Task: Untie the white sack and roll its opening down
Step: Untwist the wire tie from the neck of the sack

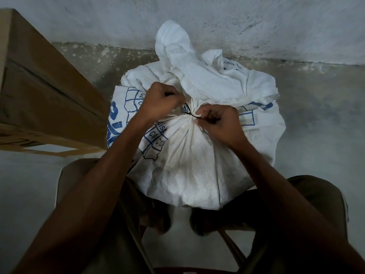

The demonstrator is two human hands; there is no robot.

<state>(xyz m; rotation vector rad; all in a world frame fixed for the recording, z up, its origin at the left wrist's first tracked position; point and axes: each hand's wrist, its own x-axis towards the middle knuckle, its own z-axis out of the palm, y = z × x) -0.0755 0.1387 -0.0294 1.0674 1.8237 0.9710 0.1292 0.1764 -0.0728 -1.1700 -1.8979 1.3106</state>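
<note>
Both grips pinch the dark string: left hand, right hand. It ties my full white sack shut.

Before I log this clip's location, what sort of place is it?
Probably a storeroom or plain utility room. A rough, stained plaster wall meets a bare concrete floor, a big cardboard box stands on the left, and the tied white sack sits on the floor.

One white sack, one dark tie cord, two hands, left and right, one cardboard box.
</note>
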